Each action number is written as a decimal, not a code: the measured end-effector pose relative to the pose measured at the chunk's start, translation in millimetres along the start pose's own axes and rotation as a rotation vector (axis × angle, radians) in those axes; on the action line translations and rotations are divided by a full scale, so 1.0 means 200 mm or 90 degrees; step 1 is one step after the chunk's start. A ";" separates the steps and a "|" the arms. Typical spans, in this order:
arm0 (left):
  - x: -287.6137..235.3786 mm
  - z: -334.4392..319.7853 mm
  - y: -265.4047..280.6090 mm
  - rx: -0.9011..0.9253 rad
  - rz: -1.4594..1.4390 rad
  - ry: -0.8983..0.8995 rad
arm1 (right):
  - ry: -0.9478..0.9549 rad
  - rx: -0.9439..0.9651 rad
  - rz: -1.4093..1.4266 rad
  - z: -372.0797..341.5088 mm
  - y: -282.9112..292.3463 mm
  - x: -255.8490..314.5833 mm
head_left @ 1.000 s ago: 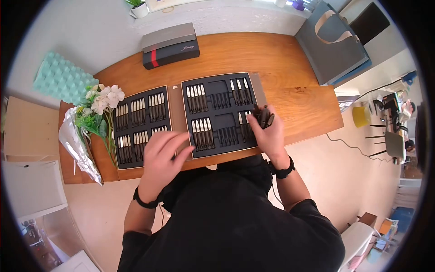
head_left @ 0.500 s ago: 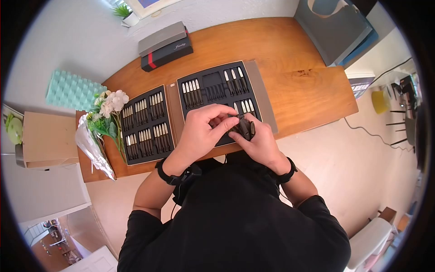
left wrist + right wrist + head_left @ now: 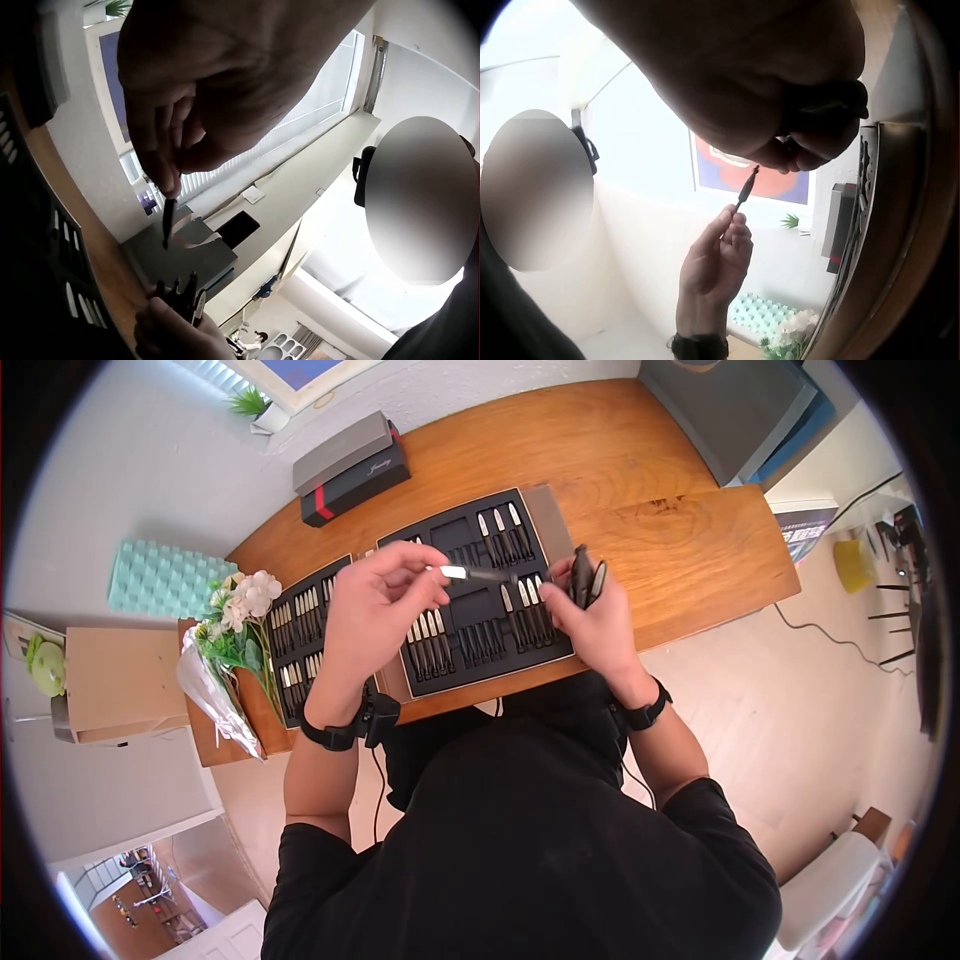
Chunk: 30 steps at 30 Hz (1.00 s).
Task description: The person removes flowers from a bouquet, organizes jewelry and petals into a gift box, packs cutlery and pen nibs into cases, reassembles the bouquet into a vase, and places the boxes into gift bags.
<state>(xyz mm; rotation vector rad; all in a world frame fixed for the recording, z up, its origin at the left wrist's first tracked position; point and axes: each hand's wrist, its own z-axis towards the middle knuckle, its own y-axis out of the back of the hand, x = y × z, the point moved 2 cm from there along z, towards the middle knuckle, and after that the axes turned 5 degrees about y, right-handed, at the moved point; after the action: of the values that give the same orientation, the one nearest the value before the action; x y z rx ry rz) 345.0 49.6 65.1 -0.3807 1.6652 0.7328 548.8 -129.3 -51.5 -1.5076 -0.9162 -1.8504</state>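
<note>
My left hand (image 3: 385,600) pinches a slim piece (image 3: 485,574) with a pale blade-like end and a dark shaft, held level over the right case half (image 3: 470,605). In the right wrist view, the shaft (image 3: 744,190) of this piece tapers to a small knob. My right hand (image 3: 602,628) grips several similar dark pieces (image 3: 583,577) at that half's right edge. Rows of pale-tipped, dark-shafted pieces (image 3: 428,645) lie in its slots; some slots hold none. The left case half (image 3: 300,648), partly behind my left hand and forearm, holds further rows.
White flowers (image 3: 252,598) in silver wrapping (image 3: 215,705) lie at the table's left. A dark box with a red band (image 3: 355,475) stands at the back. A grey bag (image 3: 725,420) is at the back right; bare wooden table (image 3: 680,560) extends right of the case.
My empty left hand first moved right to the bundle in my right hand. It has since drawn back left with one piece pinched. The right hand has kept its grip.
</note>
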 end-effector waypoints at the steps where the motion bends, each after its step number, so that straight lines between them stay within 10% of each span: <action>1: 0.01 0.02 0.00 0.002 0.002 0.001 | -0.048 -0.026 0.115 0.03 0.00 -0.02; 7: 0.09 0.13 -0.12 0.230 0.320 -0.036 | -0.106 -0.101 0.300 0.07 -0.01 -0.08; 24: 0.07 0.26 -0.29 0.286 0.431 -0.208 | -0.097 -0.098 0.289 0.07 -0.01 -0.09; 30: 0.18 0.29 -0.33 0.265 0.423 -0.111 | -0.091 -0.105 0.276 0.07 -0.02 -0.09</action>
<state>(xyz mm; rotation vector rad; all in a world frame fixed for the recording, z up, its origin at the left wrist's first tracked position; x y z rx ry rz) 420.5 42.8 9.1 0.5439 1.7268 0.8366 557.9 -116.0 -68.7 -1.7920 -0.4538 -1.5446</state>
